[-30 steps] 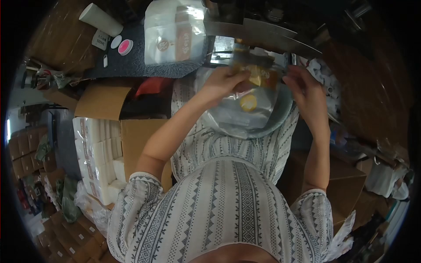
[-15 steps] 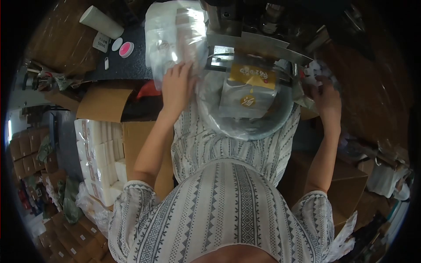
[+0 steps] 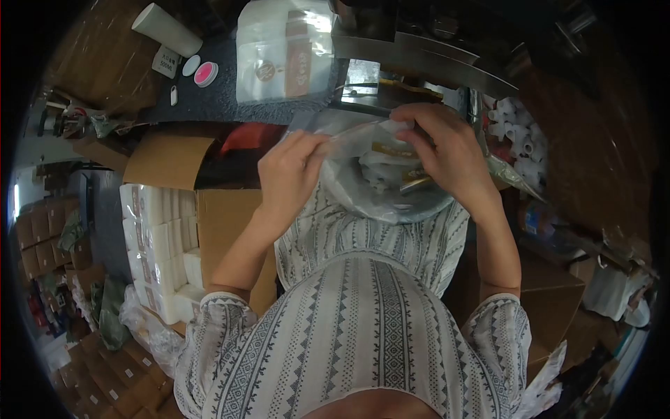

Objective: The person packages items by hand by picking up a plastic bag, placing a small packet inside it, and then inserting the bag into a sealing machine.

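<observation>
My left hand (image 3: 289, 171) and my right hand (image 3: 443, 150) hold a clear plastic bag (image 3: 352, 133) between them, gripping its upper edge from each side over a round basin (image 3: 391, 206) on my lap. White pieces and a yellow-labelled packet (image 3: 391, 164) show through the bag. A stack of empty white pouches (image 3: 283, 52) with a brown stripe lies on the dark mat (image 3: 209, 101) beyond my left hand.
Open cardboard boxes (image 3: 167, 230) filled with white packs stand at my left. A white paper cup (image 3: 167, 28), a pink-lidded tin (image 3: 206, 73) and a white lid sit on the mat. A metal machine (image 3: 419, 49) is ahead, small white rolls (image 3: 513, 133) at the right.
My left hand came back from the pouch stack and my right hand from the white rolls. Both now meet over the basin on a clear bag that covers the yellow-labelled packet.
</observation>
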Motion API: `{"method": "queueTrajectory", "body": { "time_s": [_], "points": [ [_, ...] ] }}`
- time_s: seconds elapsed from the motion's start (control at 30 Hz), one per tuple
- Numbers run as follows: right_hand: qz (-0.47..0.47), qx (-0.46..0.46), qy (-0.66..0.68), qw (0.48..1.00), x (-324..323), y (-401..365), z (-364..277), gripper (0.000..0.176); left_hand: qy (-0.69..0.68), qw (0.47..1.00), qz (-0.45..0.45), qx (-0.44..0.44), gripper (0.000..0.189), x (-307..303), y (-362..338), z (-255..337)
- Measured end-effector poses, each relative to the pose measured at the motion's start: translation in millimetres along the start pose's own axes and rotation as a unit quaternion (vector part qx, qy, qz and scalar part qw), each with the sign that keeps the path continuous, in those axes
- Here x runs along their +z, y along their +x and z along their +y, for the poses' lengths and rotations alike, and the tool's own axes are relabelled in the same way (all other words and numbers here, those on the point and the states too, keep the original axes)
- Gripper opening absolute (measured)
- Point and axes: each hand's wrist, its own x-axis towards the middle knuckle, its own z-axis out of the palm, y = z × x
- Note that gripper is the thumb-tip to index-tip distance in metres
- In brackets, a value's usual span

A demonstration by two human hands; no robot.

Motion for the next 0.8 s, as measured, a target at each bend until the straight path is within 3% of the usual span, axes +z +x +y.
{"method": "queueTrajectory", "body": {
  "time_s": [0.07, 0.13, 0.17, 0.23, 0.27, 0.33, 0.37, 0.43, 0.47, 0.5, 0.57, 0.6, 0.63, 0.67, 0.7, 0.73, 0.77, 0.8],
  "points": [
    [-0.087, 0.098, 0.119, 0.984, -5, -3, 1, 0.026, -0.042, 0.998, -0.031, 0.021, 0.009, 10, 0, 5],
    [-0.055, 0.127, 0.144, 0.980, -2, -10, 14, 0.026, -0.117, 0.983, -0.137, 0.023, 0.012, 25, 2, 8],
    [-0.023, 0.154, 0.170, 0.973, -2, -13, 21, 0.026, -0.117, 0.983, -0.137, 0.024, 0.012, 34, 5, 9],
    [0.030, 0.164, 0.140, 0.976, -8, -16, 31, 0.025, -0.318, 0.889, -0.260, -0.200, 0.022, 55, 13, 11],
    [0.082, 0.173, 0.112, 0.975, -12, -18, 36, 0.025, -0.320, 0.889, -0.259, -0.199, 0.022, 62, 23, 10],
    [0.077, 0.192, 0.063, 0.976, -25, -27, 38, 0.025, -0.405, 0.817, -0.287, -0.292, 0.029, 75, 44, 7],
    [0.073, 0.211, 0.014, 0.975, -31, -32, 40, 0.025, -0.406, 0.816, -0.288, -0.292, 0.029, 78, 49, 10],
    [0.090, 0.224, -0.056, 0.969, -40, -37, 52, 0.022, -0.508, 0.751, -0.221, -0.360, 0.032, 82, 56, 17],
    [0.108, 0.234, -0.124, 0.958, -46, -39, 60, 0.020, -0.508, 0.750, -0.221, -0.361, 0.032, 83, 56, 15],
    [0.108, 0.235, -0.124, 0.958, -47, -46, 84, 0.020, -0.482, 0.769, -0.238, -0.345, 0.034, 81, 55, 11],
    [0.002, 0.188, -0.228, 0.955, -40, -62, 135, 0.020, -0.455, 0.786, -0.257, -0.330, 0.037, 77, 54, -5],
    [0.005, 0.187, -0.229, 0.955, -41, -58, 134, 0.020, -0.352, 0.905, -0.117, -0.210, 0.038, 74, 60, -23],
    [0.011, 0.210, -0.223, 0.952, -43, -54, 129, 0.020, -0.228, 0.970, 0.031, -0.080, 0.039, 71, 62, -41],
    [0.013, 0.237, -0.214, 0.948, -43, -54, 121, 0.020, -0.226, 0.970, 0.028, -0.085, 0.039, 66, 58, -64],
    [0.011, 0.241, -0.211, 0.947, -43, -54, 110, 0.020, 0.024, 0.999, 0.037, 0.011, 0.039, 62, 52, -89],
    [-0.001, 0.301, -0.232, 0.925, -46, -48, 99, 0.019, 0.271, 0.955, 0.049, 0.108, 0.039, 58, 54, -95],
    [-0.013, 0.358, -0.253, 0.899, -49, -42, 88, 0.019, 0.224, 0.964, 0.045, 0.139, 0.034, 56, 44, -94],
    [-0.011, 0.355, -0.253, 0.900, -54, -40, 79, 0.019, 0.226, 0.963, 0.048, 0.139, 0.034, 47, 38, -92]
  ]
}}
